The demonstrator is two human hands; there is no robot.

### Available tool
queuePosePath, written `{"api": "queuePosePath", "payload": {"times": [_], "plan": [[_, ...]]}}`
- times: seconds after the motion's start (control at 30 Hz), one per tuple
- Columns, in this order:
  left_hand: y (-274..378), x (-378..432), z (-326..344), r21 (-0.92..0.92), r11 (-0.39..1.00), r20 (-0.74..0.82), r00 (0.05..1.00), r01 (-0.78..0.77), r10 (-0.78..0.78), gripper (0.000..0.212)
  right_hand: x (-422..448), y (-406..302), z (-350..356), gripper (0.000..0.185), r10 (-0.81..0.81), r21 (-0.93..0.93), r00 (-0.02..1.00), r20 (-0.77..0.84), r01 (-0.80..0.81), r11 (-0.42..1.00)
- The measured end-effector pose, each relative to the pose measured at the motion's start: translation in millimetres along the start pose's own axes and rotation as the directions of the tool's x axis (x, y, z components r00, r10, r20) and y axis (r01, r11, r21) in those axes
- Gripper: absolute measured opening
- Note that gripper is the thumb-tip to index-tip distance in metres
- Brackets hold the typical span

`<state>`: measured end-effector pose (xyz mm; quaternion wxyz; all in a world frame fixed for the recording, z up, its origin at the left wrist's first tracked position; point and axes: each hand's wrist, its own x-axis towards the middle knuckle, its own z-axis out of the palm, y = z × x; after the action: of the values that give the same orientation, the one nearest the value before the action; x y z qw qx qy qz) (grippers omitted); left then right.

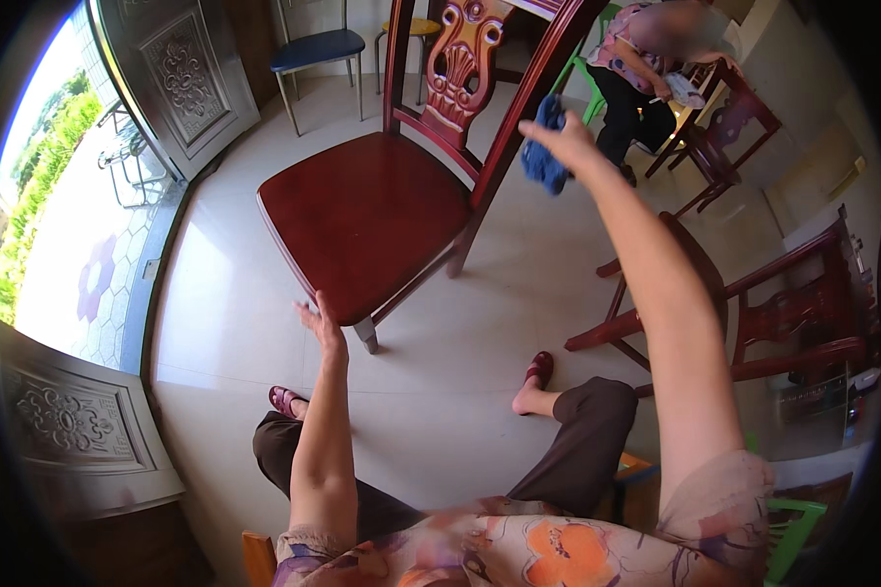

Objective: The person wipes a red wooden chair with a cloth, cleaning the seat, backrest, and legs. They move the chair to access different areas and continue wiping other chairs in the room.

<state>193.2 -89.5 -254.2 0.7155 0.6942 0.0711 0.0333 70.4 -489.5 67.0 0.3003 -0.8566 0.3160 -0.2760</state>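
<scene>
A dark red wooden chair (pixel 367 213) with a glossy seat stands on the floor before me, its carved backrest (pixel 461 73) on the far side. My right hand (pixel 569 139) holds a crumpled blue cloth (pixel 543 154) just right of the backrest's upright. Whether the cloth meets the wood there cannot be made out. At the near corner of the seat is my left hand (pixel 326 323), its fingers spread and nothing held in them. It is against or very close to the seat edge.
Other red wooden chairs (pixel 785 315) lie or stand tilted at right. A seated person (pixel 650 66) is at the back right. A blue-seated chair (pixel 318 51) and a yellow stool (pixel 413 28) stand behind. Carved metal doors (pixel 183 81) flank the open doorway at left.
</scene>
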Motion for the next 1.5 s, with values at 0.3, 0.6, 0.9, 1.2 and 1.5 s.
{"api": "queuePosePath", "payload": {"times": [0.3, 0.6, 0.9, 1.2, 1.5], "plan": [[-97.8, -219.6, -139.0, 0.681, 0.584, 0.724, 0.521, -0.442, -0.451, 0.058, -428.8, 137.2, 97.2, 0.038, 0.353, 0.203, 0.502, 0.789, -0.756, 0.622], [-77.7, -310.9, -192.5, 0.494, 0.457, 0.713, 0.043, -0.740, -0.700, 0.059, -534.6, 155.0, 107.6, 0.034, 0.284, 0.407, 0.578, 0.765, -0.776, 0.481], [-42.8, -298.8, -184.4, 0.654, 0.602, 0.750, 0.496, -0.458, -0.436, 0.050, -527.5, 156.8, 98.1, 0.032, 0.324, 0.516, 0.695, 0.642, -0.705, 0.488], [-29.5, -348.0, -135.7, 0.402, 0.563, 0.871, 0.110, -0.722, -0.480, 0.052, -533.2, 177.4, 84.9, 0.036, 0.477, 0.616, 0.700, 0.531, -0.706, 0.351], [-44.6, -347.7, -117.1, 0.337, 0.601, 0.900, 0.062, -0.725, -0.430, 0.050, -523.7, 184.7, 98.2, 0.024, 0.532, 0.622, 0.623, 0.573, -0.754, 0.213]]}}
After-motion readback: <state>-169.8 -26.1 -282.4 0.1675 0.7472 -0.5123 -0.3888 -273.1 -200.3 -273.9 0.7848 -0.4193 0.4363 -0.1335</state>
